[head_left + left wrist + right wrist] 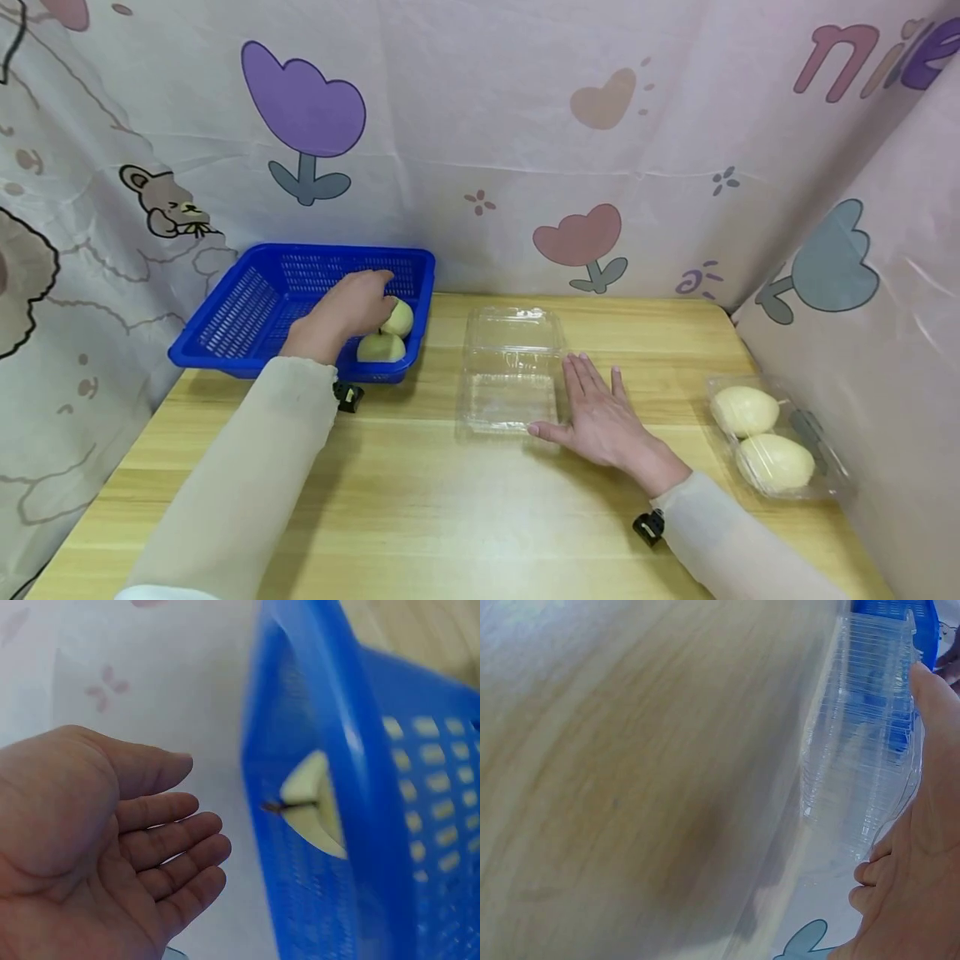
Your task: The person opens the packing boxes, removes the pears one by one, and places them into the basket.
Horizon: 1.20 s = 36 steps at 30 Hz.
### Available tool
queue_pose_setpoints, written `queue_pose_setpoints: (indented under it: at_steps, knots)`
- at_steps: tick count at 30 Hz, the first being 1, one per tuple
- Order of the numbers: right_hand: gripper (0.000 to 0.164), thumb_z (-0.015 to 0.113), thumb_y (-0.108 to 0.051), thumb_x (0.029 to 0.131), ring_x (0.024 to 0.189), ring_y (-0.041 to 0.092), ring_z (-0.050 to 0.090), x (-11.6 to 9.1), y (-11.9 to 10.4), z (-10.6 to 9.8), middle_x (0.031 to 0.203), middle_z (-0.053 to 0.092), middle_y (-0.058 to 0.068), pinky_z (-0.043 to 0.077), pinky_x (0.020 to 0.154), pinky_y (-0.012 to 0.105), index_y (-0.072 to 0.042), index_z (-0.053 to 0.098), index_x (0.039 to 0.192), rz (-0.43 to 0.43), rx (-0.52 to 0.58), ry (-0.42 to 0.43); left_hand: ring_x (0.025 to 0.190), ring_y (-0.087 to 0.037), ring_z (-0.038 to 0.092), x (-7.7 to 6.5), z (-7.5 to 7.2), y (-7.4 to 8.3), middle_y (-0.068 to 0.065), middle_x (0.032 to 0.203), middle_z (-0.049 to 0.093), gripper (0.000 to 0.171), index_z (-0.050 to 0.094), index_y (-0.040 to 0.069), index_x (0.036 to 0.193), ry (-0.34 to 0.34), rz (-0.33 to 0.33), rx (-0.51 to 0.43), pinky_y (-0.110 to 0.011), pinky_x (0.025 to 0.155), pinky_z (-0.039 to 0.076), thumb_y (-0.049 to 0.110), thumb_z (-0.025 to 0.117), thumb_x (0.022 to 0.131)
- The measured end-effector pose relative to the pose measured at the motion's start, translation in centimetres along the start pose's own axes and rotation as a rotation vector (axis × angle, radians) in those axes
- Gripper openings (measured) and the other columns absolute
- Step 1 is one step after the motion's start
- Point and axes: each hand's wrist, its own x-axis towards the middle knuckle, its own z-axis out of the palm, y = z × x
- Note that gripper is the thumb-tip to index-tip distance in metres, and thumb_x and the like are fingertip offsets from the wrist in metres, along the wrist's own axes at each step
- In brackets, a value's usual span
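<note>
"Gripping anything with the left hand (351, 305)?"

"Nothing: hovers with relaxed fingers over a perforated blue plastic basket (236, 310), near two smooth, rounded yellow pears (381, 349) at its right end."

"And with the right hand (602, 419)?"

"Grasping nothing; rests straight fingers against a clear, ribbed plastic box (510, 400) on the wood-grained table (450, 517)."

"Farther right?"

"See two more pears (776, 463) in a transparent pack (816, 437)."

Flower-printed pale cloth (450, 92) hangs behind a wood-grained table (450, 525).
</note>
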Motion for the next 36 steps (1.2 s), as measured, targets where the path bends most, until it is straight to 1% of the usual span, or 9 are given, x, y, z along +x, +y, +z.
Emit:
queue_pose_setpoints:
  at_steps: [5, 11, 15, 19, 23, 26, 30, 33, 36]
  knots:
    - [0.129, 0.039, -0.095, 0.086, 0.163, 0.040, 0.012, 0.0, 0.1, -0.1, 0.175, 0.015, 0.022, 0.005, 0.127, 0.073, 0.003, 0.014, 0.167, -0.004, 0.013, 0.006, 0.154, -0.045, 0.033, -1.5, -0.1, 2.5, -0.023, 0.166, 0.039, 0.057, 0.035, -0.001, 0.162, 0.051, 0.052, -0.004, -0.061, 0.127, 0.028, 0.021, 0.048, 0.111]
    - [0.130, 0.038, -0.096, 0.085, 0.163, 0.040, 0.013, -0.2, 0.0, -0.1, 0.175, 0.015, 0.022, 0.005, 0.127, 0.072, 0.003, 0.016, 0.167, -0.013, 0.034, 0.015, 0.154, -0.043, 0.036, -2.8, 1.2, 4.9, -0.023, 0.162, 0.045, 0.056, 0.043, -0.001, 0.159, 0.107, 0.126, 0.019, -0.058, 0.127, 0.030, 0.022, 0.055, 0.109]
    - [0.129, 0.041, -0.095, 0.086, 0.163, 0.039, 0.014, -0.3, 0.0, -0.2, 0.174, 0.017, 0.022, 0.005, 0.127, 0.071, 0.002, 0.016, 0.167, -0.020, 0.040, 0.021, 0.150, -0.042, 0.043, -3.4, 2.8, 6.3, -0.022, 0.157, 0.051, 0.054, 0.049, -0.002, 0.154, 0.147, 0.177, 0.044, -0.055, 0.126, 0.035, 0.024, 0.058, 0.107]
    - [0.127, 0.043, -0.093, 0.087, 0.163, 0.039, 0.014, -0.5, -0.1, -0.1, 0.174, 0.017, 0.023, 0.006, 0.127, 0.071, 0.003, 0.016, 0.167, -0.019, 0.048, 0.027, 0.148, -0.039, 0.046, -3.9, 4.9, 7.7, -0.018, 0.155, 0.055, 0.051, 0.054, 0.001, 0.151, 0.172, 0.219, 0.055, -0.053, 0.125, 0.036, 0.025, 0.061, 0.106]
    - [0.124, 0.043, -0.091, 0.089, 0.163, 0.039, 0.014, -0.6, -0.1, 0.0, 0.174, 0.018, 0.023, 0.006, 0.128, 0.071, 0.003, 0.017, 0.166, -0.015, 0.065, 0.035, 0.144, -0.037, 0.051, -4.4, 7.1, 8.5, -0.017, 0.149, 0.060, 0.047, 0.059, 0.001, 0.146, 0.199, 0.287, 0.075, -0.050, 0.123, 0.040, 0.022, 0.062, 0.105]
    - [0.123, 0.043, -0.090, 0.090, 0.163, 0.038, 0.015, -0.7, -0.1, 0.1, 0.174, 0.018, 0.023, 0.007, 0.128, 0.070, 0.003, 0.017, 0.166, -0.011, 0.070, 0.043, 0.142, -0.036, 0.053, -4.6, 8.5, 9.1, -0.016, 0.147, 0.063, 0.045, 0.061, 0.002, 0.144, 0.194, 0.312, 0.073, -0.050, 0.121, 0.043, 0.022, 0.063, 0.104]
    - [0.122, 0.042, -0.090, 0.090, 0.163, 0.038, 0.015, -0.7, -0.2, 0.4, 0.174, 0.019, 0.023, 0.006, 0.128, 0.071, 0.003, 0.018, 0.166, -0.008, 0.071, 0.048, 0.141, -0.035, 0.055, -4.7, 10.3, 9.6, -0.015, 0.145, 0.064, 0.045, 0.062, 0.003, 0.143, 0.166, 0.312, 0.068, -0.050, 0.120, 0.044, 0.025, 0.066, 0.104]
    - [0.122, 0.041, -0.090, 0.091, 0.162, 0.039, 0.016, -0.8, -0.2, 0.6, 0.173, 0.019, 0.023, 0.006, 0.127, 0.072, 0.004, 0.018, 0.166, -0.008, 0.064, 0.048, 0.143, -0.036, 0.052, -4.8, 11.5, 9.7, -0.016, 0.148, 0.061, 0.052, 0.059, 0.003, 0.146, 0.124, 0.302, 0.061, -0.051, 0.122, 0.042, 0.033, 0.067, 0.104]
    - [0.121, 0.042, -0.089, 0.091, 0.162, 0.039, 0.017, -0.9, -0.2, 0.7, 0.173, 0.021, 0.024, 0.007, 0.127, 0.072, 0.004, 0.019, 0.166, -0.009, 0.050, 0.056, 0.148, -0.037, 0.047, -4.8, 12.6, 9.7, -0.017, 0.154, 0.055, 0.066, 0.053, 0.003, 0.151, 0.078, 0.292, 0.058, -0.052, 0.125, 0.037, 0.045, 0.068, 0.103]
